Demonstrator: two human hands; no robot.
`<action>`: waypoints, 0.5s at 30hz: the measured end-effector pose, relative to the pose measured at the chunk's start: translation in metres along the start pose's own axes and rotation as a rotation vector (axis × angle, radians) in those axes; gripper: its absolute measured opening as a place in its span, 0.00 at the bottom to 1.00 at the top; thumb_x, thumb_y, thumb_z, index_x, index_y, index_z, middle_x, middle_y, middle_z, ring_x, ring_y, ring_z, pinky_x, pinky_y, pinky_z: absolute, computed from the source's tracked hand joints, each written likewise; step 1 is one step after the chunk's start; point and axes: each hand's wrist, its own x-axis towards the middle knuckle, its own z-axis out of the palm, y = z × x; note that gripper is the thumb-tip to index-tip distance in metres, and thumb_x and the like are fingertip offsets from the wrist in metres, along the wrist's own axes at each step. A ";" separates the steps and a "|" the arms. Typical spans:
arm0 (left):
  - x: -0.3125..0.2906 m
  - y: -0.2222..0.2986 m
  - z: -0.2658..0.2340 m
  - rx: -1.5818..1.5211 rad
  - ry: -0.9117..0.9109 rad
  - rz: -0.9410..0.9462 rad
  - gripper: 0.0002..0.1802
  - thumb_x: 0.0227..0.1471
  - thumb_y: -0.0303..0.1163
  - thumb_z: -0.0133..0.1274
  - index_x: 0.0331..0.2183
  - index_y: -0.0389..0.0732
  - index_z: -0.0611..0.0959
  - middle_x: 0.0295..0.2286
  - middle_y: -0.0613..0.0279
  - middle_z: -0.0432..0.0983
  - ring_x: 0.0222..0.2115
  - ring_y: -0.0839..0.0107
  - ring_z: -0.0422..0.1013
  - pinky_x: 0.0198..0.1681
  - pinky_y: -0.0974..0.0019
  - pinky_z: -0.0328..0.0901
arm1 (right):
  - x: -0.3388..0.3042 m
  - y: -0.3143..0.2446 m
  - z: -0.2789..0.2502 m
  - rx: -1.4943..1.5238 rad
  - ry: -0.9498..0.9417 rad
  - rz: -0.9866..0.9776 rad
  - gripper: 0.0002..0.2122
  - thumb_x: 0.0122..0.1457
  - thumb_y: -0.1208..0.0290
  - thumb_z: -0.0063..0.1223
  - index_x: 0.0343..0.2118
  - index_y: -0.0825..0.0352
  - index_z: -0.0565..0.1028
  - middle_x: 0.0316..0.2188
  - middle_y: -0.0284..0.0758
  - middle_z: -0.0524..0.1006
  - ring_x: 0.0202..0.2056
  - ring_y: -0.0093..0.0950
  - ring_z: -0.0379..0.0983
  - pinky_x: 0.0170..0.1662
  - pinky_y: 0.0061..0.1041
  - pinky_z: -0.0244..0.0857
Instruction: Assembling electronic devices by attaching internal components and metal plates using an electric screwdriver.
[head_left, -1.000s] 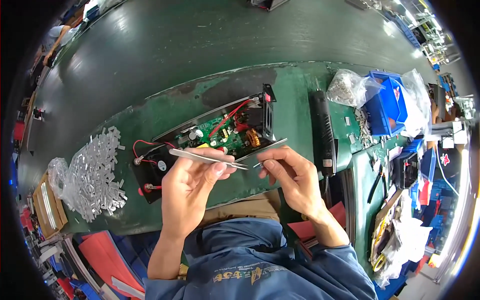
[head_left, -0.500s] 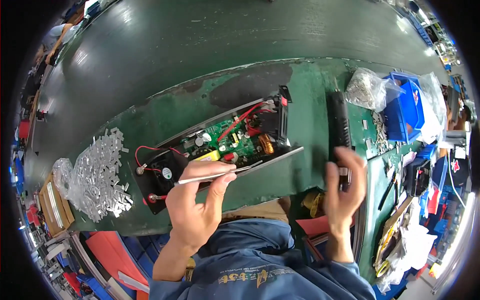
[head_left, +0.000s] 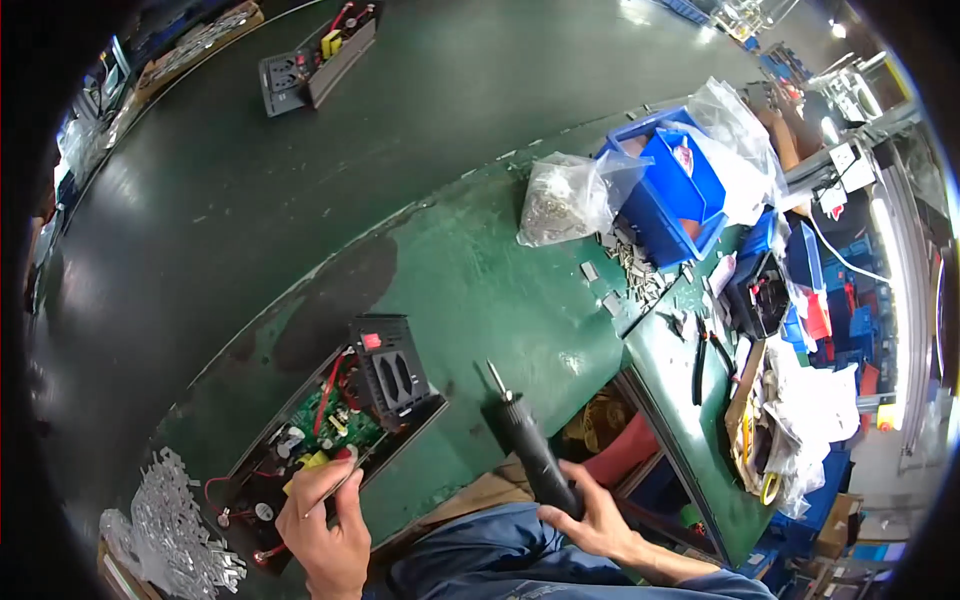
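A black electric screwdriver (head_left: 538, 455) is gripped near its lower end by my right hand (head_left: 598, 515), its bit pointing up and away over the bench. My left hand (head_left: 325, 535) is closed in a pinch over the near side of an opened black electrical device. A thin flat metal strip (head_left: 355, 470) sits in that pinch, seen almost edge-on and partly hidden by my fingers. Inside the device lies a green circuit board (head_left: 340, 432) with red wires. At its far end stands a black socket panel (head_left: 392, 372). My left hand covers part of its fan end.
Loose metal clips (head_left: 165, 525) lie heaped at the left. On the right are a bag of small parts (head_left: 560, 205), blue bins (head_left: 640, 215), scattered metal pieces (head_left: 635, 265) and black-handled pliers (head_left: 700, 365). Another opened device (head_left: 315, 70) sits on the dark surface beyond.
The view has swung to the right. My right hand, blurred beside the screwdriver before, now holds it tilted with its bit over the bench. My left hand keeps its pinch on the strip.
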 end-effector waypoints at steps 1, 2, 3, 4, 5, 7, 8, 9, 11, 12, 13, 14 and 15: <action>0.000 -0.001 0.000 0.013 -0.010 0.027 0.07 0.55 0.16 0.58 0.38 0.33 0.79 0.33 0.53 0.81 0.32 0.61 0.78 0.36 0.64 0.71 | -0.001 -0.002 0.001 0.123 -0.158 0.133 0.25 0.58 0.65 0.66 0.55 0.67 0.68 0.28 0.27 0.70 0.28 0.17 0.66 0.33 0.22 0.63; 0.001 -0.001 0.001 0.021 -0.021 0.019 0.07 0.55 0.16 0.58 0.38 0.33 0.79 0.33 0.53 0.81 0.32 0.61 0.78 0.36 0.64 0.71 | -0.002 0.011 0.008 0.092 -0.198 0.112 0.22 0.58 0.65 0.67 0.50 0.66 0.70 0.28 0.27 0.69 0.28 0.17 0.64 0.31 0.21 0.60; 0.003 -0.001 0.003 0.041 0.007 0.057 0.08 0.53 0.18 0.61 0.37 0.34 0.80 0.33 0.55 0.82 0.31 0.59 0.78 0.35 0.62 0.71 | -0.001 0.020 0.014 0.078 -0.212 0.068 0.23 0.57 0.63 0.68 0.50 0.67 0.70 0.26 0.29 0.70 0.28 0.18 0.65 0.31 0.22 0.61; 0.006 -0.002 0.005 0.065 0.034 0.091 0.10 0.51 0.19 0.63 0.36 0.35 0.81 0.32 0.57 0.82 0.30 0.57 0.78 0.34 0.61 0.71 | 0.000 0.026 0.019 0.066 -0.233 0.025 0.24 0.56 0.62 0.68 0.49 0.68 0.71 0.25 0.30 0.71 0.28 0.19 0.67 0.31 0.24 0.63; 0.005 -0.003 0.005 0.077 0.030 0.058 0.10 0.51 0.19 0.64 0.36 0.37 0.81 0.32 0.58 0.82 0.30 0.57 0.78 0.34 0.61 0.71 | 0.001 0.029 0.022 0.035 -0.216 -0.047 0.21 0.55 0.64 0.69 0.46 0.66 0.71 0.26 0.29 0.71 0.28 0.18 0.66 0.32 0.23 0.62; 0.007 -0.005 0.007 0.045 0.032 0.057 0.12 0.50 0.18 0.65 0.37 0.37 0.81 0.32 0.57 0.82 0.30 0.58 0.78 0.34 0.61 0.71 | -0.002 0.028 0.030 0.056 -0.206 -0.040 0.18 0.53 0.68 0.71 0.42 0.65 0.72 0.28 0.29 0.72 0.30 0.17 0.66 0.33 0.23 0.63; 0.010 -0.005 0.005 0.005 0.044 0.094 0.12 0.50 0.17 0.64 0.38 0.36 0.81 0.33 0.58 0.82 0.29 0.58 0.78 0.32 0.62 0.71 | -0.006 0.012 0.027 0.016 -0.230 -0.029 0.19 0.54 0.68 0.69 0.44 0.67 0.72 0.28 0.31 0.74 0.31 0.18 0.68 0.35 0.25 0.65; 0.011 -0.004 0.006 0.013 0.034 0.078 0.12 0.51 0.18 0.64 0.38 0.36 0.81 0.33 0.57 0.82 0.29 0.59 0.78 0.31 0.63 0.71 | -0.005 0.003 0.026 -0.013 -0.241 -0.028 0.20 0.55 0.67 0.67 0.46 0.68 0.72 0.28 0.32 0.75 0.31 0.19 0.69 0.35 0.25 0.65; 0.010 -0.004 0.009 0.030 0.018 0.042 0.11 0.51 0.18 0.64 0.38 0.35 0.80 0.33 0.57 0.82 0.28 0.59 0.78 0.31 0.63 0.71 | -0.006 0.004 0.025 0.033 -0.287 -0.003 0.23 0.62 0.59 0.56 0.52 0.72 0.69 0.29 0.36 0.76 0.31 0.22 0.71 0.36 0.27 0.66; 0.011 -0.005 0.009 0.011 0.018 0.043 0.11 0.51 0.18 0.64 0.37 0.35 0.81 0.33 0.58 0.83 0.28 0.60 0.78 0.30 0.64 0.71 | -0.002 0.011 0.025 0.016 -0.291 -0.145 0.30 0.68 0.44 0.41 0.53 0.73 0.68 0.30 0.37 0.77 0.30 0.24 0.72 0.35 0.28 0.66; 0.011 -0.004 0.009 -0.013 0.019 0.049 0.10 0.51 0.18 0.64 0.37 0.35 0.81 0.33 0.58 0.83 0.28 0.60 0.79 0.30 0.64 0.71 | -0.001 0.015 0.024 -0.001 -0.325 -0.145 0.35 0.68 0.39 0.32 0.54 0.74 0.68 0.30 0.37 0.77 0.30 0.24 0.72 0.36 0.28 0.67; 0.010 -0.004 0.007 0.001 0.020 0.036 0.10 0.51 0.18 0.64 0.37 0.35 0.81 0.33 0.58 0.83 0.28 0.60 0.79 0.30 0.64 0.71 | 0.000 0.017 0.023 -0.018 -0.354 -0.146 0.40 0.68 0.34 0.24 0.55 0.74 0.68 0.30 0.37 0.77 0.30 0.24 0.73 0.36 0.27 0.67; 0.010 -0.004 0.008 0.003 0.009 0.034 0.10 0.51 0.19 0.64 0.36 0.35 0.81 0.33 0.59 0.83 0.28 0.61 0.79 0.30 0.65 0.71 | 0.001 0.018 0.022 -0.016 -0.361 -0.145 0.40 0.68 0.34 0.24 0.55 0.74 0.68 0.30 0.37 0.77 0.30 0.24 0.73 0.36 0.27 0.67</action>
